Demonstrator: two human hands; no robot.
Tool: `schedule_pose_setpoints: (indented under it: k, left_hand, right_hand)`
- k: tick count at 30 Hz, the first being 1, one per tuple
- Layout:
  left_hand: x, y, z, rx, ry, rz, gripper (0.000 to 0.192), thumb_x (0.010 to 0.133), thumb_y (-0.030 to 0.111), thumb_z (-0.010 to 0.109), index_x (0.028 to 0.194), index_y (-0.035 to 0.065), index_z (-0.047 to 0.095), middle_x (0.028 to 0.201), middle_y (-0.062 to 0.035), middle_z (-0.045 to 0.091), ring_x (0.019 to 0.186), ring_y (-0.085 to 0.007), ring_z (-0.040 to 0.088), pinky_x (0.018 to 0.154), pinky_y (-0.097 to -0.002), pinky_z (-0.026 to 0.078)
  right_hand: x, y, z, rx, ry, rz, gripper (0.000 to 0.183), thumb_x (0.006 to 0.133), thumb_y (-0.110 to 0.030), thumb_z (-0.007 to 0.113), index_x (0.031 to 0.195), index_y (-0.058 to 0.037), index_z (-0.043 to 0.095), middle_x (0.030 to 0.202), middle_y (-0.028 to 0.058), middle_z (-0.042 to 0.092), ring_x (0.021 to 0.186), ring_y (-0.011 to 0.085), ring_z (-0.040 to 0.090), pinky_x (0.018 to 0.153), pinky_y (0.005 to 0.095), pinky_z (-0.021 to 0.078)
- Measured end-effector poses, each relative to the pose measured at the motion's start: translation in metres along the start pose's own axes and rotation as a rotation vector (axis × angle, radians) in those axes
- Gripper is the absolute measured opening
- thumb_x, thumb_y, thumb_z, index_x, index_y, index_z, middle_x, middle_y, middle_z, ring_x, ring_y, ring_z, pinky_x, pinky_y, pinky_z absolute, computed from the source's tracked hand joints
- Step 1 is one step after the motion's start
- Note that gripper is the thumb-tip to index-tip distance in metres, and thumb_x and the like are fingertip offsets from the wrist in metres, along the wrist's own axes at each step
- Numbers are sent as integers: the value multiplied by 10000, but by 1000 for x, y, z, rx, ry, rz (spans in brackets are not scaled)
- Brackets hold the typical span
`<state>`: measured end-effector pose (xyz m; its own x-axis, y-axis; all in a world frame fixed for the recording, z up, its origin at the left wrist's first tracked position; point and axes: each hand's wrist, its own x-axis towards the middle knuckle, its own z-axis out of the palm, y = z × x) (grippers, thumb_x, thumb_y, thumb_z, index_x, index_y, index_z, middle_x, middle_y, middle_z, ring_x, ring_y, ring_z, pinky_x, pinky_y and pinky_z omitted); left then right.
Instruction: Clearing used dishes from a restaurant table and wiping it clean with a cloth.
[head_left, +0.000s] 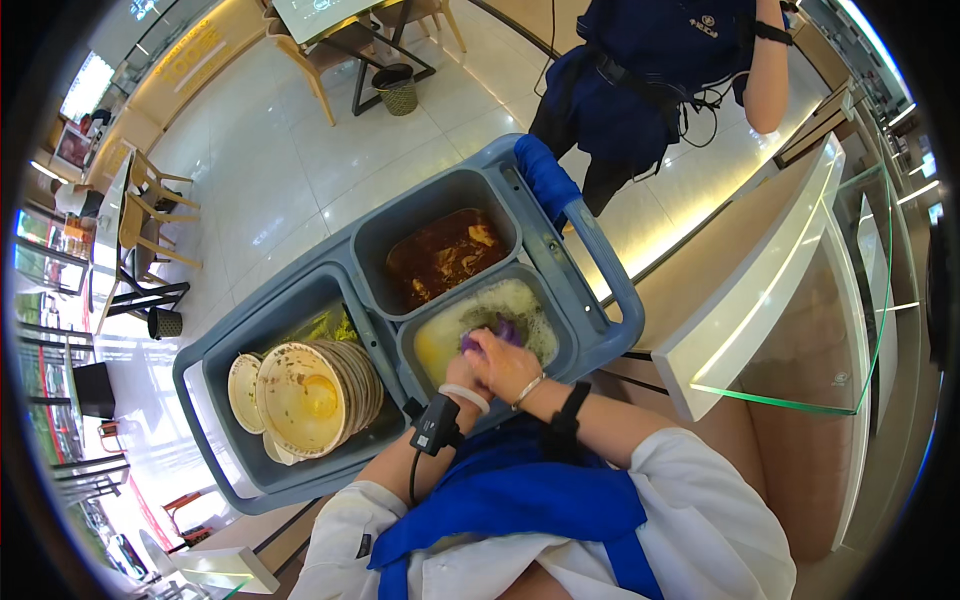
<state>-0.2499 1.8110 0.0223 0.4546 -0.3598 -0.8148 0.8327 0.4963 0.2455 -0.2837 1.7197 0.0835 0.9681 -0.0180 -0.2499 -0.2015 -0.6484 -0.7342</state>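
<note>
My left hand (463, 370) and my right hand (508, 363) are pressed together over the front right bin (568, 339) of a grey-blue plastic cart. Between them is a wet purple cloth (508, 331), bunched up, its free end hanging past my fingers. My right hand overlaps the left and hides part of the cloth. Foamy, yellowish soapy water (442, 341) fills the bin below. Behind it, another bin (367, 259) holds reddish-brown liquid with floating scraps. The large left bin (225, 390) carries a stack of soiled bowls (304, 397) lying on their sides, with green scraps beside them.
A blue cloth (546, 174) wraps the cart's handle (611, 259). A person in dark blue (637, 97) stands beyond it. On the right is a counter with a glass panel (795, 322). Tables, wooden chairs (319, 82) and a waste bin (396, 94) stand farther off.
</note>
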Motion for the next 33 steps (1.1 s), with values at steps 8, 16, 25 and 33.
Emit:
schedule_pose_setpoints:
  k: [8, 16, 25, 33]
  left_hand:
    - [-9, 14, -29, 348, 24, 124, 404, 910, 118, 356, 1311, 104, 314, 1203, -89, 428, 1142, -307, 408, 957, -531, 315]
    - [-27, 32, -48, 414, 137, 79, 528, 888, 188, 418, 1379, 118, 238, 1392, -59, 252, 1282, -295, 240, 981, -561, 259]
    - [-3, 28, -74, 1252, -6, 445, 648, 658, 54, 608, 1279, 97, 426, 1150, -154, 528, 1074, -247, 512, 871, -280, 412]
    - [-28, 34, -5, 1385, -558, 459, 432, 693, 96, 646, 1108, 97, 529, 931, -43, 600, 821, -142, 563, 744, -301, 462]
  right_hand:
    - [70, 79, 11, -511, -43, 102, 244, 882, -285, 458, 975, -60, 475, 955, 162, 557, 883, 318, 583, 699, 403, 502]
    - [62, 78, 60, -884, -838, -71, 456, 805, -93, 580, 1229, -40, 420, 1153, 196, 491, 1040, 316, 525, 816, 409, 464]
    - [54, 69, 26, -421, -793, -50, 322, 814, -185, 564, 1089, -34, 492, 969, 180, 588, 875, 314, 579, 787, 392, 450]
    - [-10, -32, -83, -25, -214, -252, 283, 807, -225, 567, 997, -28, 492, 847, 147, 600, 804, 289, 591, 712, 344, 460]
